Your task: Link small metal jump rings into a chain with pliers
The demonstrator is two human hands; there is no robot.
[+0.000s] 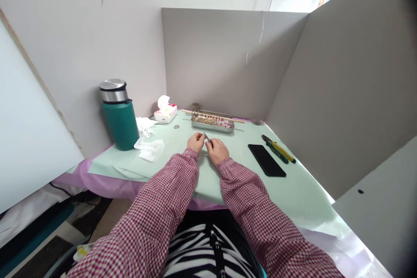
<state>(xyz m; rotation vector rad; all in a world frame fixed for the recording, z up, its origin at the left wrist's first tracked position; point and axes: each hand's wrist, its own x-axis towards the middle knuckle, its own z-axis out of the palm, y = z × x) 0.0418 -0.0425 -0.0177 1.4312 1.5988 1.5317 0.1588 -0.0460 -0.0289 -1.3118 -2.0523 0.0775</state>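
Observation:
My left hand [196, 142] and my right hand [217, 151] rest together on the pale green table cover [182, 156], fingers curled. Between them they pinch a thin dark pointed tool [206, 137], which looks like tweezers or a needle; what else they hold is too small to tell. Just beyond the hands lies a metal tray [212, 122] with small beads or bits in it, some red. A thin wooden stick [211, 115] lies along the tray's far side.
A green flask with a steel lid [118, 115] stands at the left, crumpled tissues [148, 147] beside it and a tissue pack [165, 113] behind. A black phone [266, 160] and green-yellow pliers [279, 149] lie at the right. Grey partition walls [215, 61] enclose the table.

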